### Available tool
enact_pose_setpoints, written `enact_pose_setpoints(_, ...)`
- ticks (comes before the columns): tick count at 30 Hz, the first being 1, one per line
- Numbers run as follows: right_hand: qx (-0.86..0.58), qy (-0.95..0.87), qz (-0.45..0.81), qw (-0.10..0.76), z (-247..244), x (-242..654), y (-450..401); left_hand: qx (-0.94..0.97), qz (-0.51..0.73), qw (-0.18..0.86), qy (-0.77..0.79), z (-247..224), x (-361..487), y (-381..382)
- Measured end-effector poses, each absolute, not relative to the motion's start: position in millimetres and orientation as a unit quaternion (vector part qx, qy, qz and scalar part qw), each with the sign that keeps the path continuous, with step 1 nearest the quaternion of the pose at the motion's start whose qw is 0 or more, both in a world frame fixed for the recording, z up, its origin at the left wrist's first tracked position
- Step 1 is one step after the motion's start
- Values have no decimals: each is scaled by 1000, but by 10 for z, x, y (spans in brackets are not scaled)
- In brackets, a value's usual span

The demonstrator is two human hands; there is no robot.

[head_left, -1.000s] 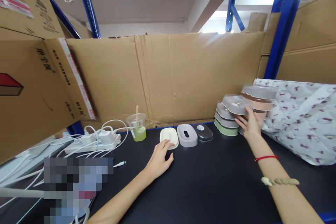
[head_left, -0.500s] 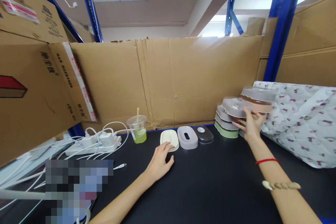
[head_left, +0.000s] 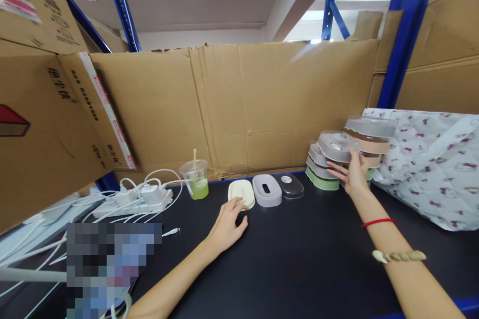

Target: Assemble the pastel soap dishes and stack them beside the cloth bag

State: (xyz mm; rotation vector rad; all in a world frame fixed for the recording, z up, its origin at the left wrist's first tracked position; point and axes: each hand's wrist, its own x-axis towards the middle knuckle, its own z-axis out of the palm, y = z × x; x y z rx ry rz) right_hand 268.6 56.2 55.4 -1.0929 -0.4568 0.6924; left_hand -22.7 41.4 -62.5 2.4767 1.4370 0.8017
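Note:
My left hand (head_left: 229, 224) lies with fingers stretched out, its fingertips on the front edge of a cream rounded tray-like piece (head_left: 240, 190). Beside that piece stand a light grey oval part with a dark slot (head_left: 267, 194) and a dark clear lid with a round label (head_left: 291, 187). At the right, my right hand (head_left: 354, 172) grips the right side of a grey box with a clear labelled lid (head_left: 334, 146). This box sits at the top of a stack of similar grey boxes, with a green one (head_left: 322, 179) at the bottom. Some fingers reach under it, partly hidden.
Another stack with a peach box (head_left: 368, 144) stands behind my right hand, against a patterned white bag (head_left: 430, 174). A cup of green drink (head_left: 197, 182) and a white power strip (head_left: 149, 200) with tangled cables are on the left. A cardboard wall (head_left: 292, 104) closes the back.
The view has tilted down slightly. My right hand and the clear-lidded grey box have shifted only a little at the stack. My left hand stays on the cream piece.

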Motion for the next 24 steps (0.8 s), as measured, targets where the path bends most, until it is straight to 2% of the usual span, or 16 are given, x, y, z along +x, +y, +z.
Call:
enact_pose_setpoints(16, -508, -172, 316, 782, 473, 2655, 581, 825, 265, 105, 487, -607, -206, 395)
enact_pose_setpoints(24, -515, -226, 240, 791, 482, 2637, 561, 825, 260, 101, 491, -574, -206, 381)
